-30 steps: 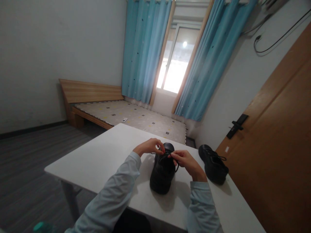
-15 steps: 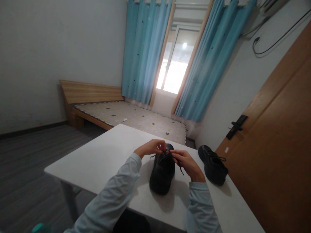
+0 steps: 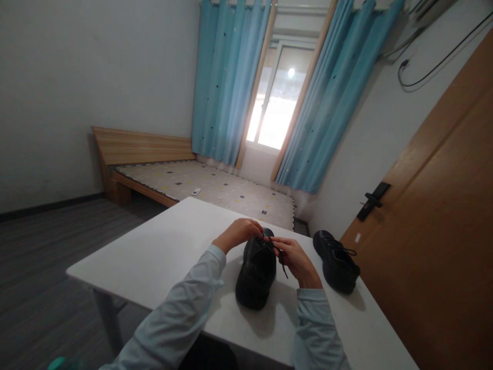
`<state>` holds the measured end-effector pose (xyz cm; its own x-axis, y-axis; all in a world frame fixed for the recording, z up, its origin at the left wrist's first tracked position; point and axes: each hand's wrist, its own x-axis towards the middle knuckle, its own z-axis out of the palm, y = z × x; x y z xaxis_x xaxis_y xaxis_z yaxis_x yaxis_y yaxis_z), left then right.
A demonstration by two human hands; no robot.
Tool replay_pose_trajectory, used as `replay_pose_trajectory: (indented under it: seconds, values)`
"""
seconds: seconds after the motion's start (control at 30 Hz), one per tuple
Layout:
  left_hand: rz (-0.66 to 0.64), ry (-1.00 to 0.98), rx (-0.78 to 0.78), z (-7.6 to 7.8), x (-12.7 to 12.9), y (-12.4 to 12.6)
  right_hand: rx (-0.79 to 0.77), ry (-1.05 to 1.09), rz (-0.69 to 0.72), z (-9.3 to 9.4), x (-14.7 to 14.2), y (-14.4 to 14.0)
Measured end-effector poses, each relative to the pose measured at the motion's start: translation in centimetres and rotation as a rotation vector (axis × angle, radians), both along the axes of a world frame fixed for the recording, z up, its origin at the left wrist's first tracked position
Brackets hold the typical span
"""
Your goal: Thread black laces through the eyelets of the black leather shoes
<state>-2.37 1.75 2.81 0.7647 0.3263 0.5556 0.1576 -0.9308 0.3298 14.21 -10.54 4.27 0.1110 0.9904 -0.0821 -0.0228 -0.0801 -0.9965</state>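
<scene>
— Black leather, both of them: two shoes on the white table (image 3: 162, 252). How do they sit?

— One shoe (image 3: 257, 270) lies right in front of the person, heel toward the body and toe pointing away, so the laced top faces up under both hands. The second shoe (image 3: 337, 261) stands off to the right, near the table's edge by the wooden door (image 3: 435, 231), well apart from the hands and untouched.

— And the hands?

— Left hand (image 3: 238, 232) arches over the far end of the near shoe, fingers curled down at the laces. Right hand (image 3: 295, 258) sits just beside it, fingertips pinched shut on a black lace (image 3: 282, 257) whose loose end hangs down past the knuckles. Whether the left hand truly pinches a lace I cannot tell; its fingertips are hidden behind the knuckles.

— Why that hold?

— My guess: the two hands meet over the tongue so each can pull a strand from its own side, and the shoe rests flat so it stays put.

— Counts?

— Two shoes, two hands, one table, one bed (image 3: 208, 187) behind, two blue curtains (image 3: 227, 82) flanking one window (image 3: 275, 97).
</scene>
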Motion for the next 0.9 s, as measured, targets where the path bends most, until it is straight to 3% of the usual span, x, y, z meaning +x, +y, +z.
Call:
replay_pose_trajectory:
  seconds: [0.4, 0.73, 0.9]
  values:
    - [0.196, -0.065, 0.048, -0.5, 0.4, -0.9, 0.019, -0.050, -0.034, -0.6, 0.2, 0.3]
    - [0.154, -0.152, -0.250, -0.6, 1.6, -1.1, 0.111, -0.328, -0.083, -0.4, 0.0, 0.3]
    - [0.126, -0.181, -0.501, -0.7, 2.0, -1.3, 0.276, -0.541, -0.062, -0.3, 0.0, 0.4]
